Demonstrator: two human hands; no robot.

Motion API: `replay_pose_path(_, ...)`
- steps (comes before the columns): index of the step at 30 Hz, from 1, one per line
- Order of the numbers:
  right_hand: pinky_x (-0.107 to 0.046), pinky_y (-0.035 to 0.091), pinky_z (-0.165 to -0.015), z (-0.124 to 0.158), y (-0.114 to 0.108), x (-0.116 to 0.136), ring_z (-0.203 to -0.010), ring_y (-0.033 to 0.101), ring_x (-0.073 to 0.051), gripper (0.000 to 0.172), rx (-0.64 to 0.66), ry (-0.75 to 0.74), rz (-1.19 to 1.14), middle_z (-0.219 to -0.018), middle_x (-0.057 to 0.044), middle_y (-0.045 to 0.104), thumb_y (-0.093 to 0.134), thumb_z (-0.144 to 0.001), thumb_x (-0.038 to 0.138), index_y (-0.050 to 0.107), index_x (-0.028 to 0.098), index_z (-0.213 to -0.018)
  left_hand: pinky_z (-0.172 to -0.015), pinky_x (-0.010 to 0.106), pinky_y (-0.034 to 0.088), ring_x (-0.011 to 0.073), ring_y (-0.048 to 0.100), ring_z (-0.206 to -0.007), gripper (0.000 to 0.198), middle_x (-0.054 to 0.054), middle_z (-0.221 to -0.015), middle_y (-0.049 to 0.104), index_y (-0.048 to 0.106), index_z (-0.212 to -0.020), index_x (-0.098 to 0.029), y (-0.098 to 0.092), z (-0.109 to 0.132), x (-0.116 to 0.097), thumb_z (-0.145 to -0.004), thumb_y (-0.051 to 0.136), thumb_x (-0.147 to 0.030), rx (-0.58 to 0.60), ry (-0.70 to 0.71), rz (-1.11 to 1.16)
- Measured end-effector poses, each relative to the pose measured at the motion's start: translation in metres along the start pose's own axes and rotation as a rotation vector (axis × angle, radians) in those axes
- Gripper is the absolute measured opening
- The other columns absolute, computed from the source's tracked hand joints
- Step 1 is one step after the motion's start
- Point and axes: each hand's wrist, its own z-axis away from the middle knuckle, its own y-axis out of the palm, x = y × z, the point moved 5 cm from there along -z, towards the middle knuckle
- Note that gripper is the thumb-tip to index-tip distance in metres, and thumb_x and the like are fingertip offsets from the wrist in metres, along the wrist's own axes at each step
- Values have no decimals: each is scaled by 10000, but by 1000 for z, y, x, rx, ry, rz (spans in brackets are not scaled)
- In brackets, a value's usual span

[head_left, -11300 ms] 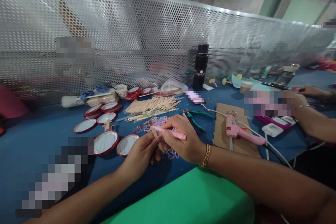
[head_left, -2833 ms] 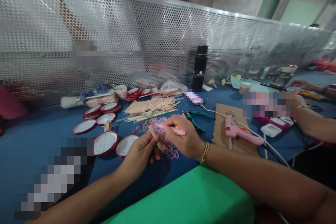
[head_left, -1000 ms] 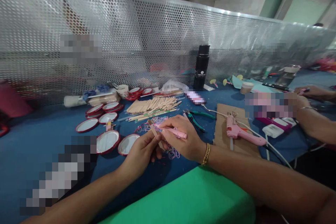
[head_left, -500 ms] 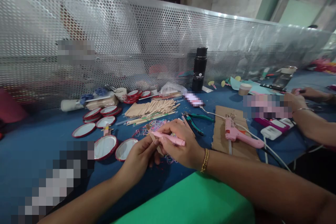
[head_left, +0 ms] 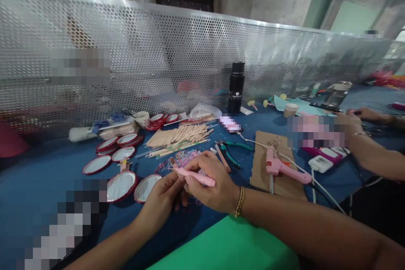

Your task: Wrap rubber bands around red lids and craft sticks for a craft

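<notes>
My left hand (head_left: 162, 197) pinches a flat wooden craft stick (head_left: 172, 163), brown at its upper end; the rest is hidden behind the fingers and the marker. My right hand (head_left: 217, 183), with a gold bracelet at the wrist, grips a pink marker (head_left: 202, 178). The marker's front end lies against or just over the stick; I cannot tell whether its tip touches. Behind both hands is a tangle of colourful rubber bands (head_left: 186, 158). A pile of loose craft sticks (head_left: 180, 135) lies farther back.
Several red-rimmed white lids (head_left: 122, 186) are on the left. Green-handled pliers (head_left: 230, 156) lie right of my hands, then a pink glue gun (head_left: 275, 164) on cardboard (head_left: 256, 173). A black bottle (head_left: 236, 88) stands by the perforated metal screen (head_left: 126, 50). Another person's hands (head_left: 352, 124) work at right.
The view has shifted slightly, so the tabletop things appear a little farther left and lower. The marker now lies more along the stick and covers more of it. Both hands keep their holds.
</notes>
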Motion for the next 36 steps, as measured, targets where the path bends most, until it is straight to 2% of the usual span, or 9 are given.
replay_pose_path(7,-336,433,-858,2,2,-1,-750,610,-149,94,-27,-23,-20,-781,17,690,578,-790,157,590,214,-865,-412,194,331,94,472,-424,520,-25,-494,591,582,-717,-174,-2,0,0,-751,611,-692,-21,-11,13)
replay_pose_path(13,-347,444,-840,0,-2,1,-747,613,-161,29,-50,-15,-10,-758,0,683,556,-834,219,585,214,-831,-420,202,355,103,493,-437,511,-12,-508,605,616,-724,-165,-1,0,1,-772,608,-674,4,-18,28)
replay_pose_path(24,-368,452,-858,3,-3,1,-777,632,-174,86,1,-2,-15,-798,-9,694,553,-843,199,609,222,-906,-418,202,346,98,488,-426,469,-15,-508,609,607,-722,-173,4,-1,-3,-796,602,-636,12,-2,36)
replay_pose_path(36,-389,432,-842,4,-6,-11,-701,558,-167,54,19,30,53,-723,-2,629,548,-832,197,570,215,-787,-401,193,368,104,534,-412,401,-17,-494,620,616,-766,-167,6,0,-5,-802,619,-567,29,-39,119)
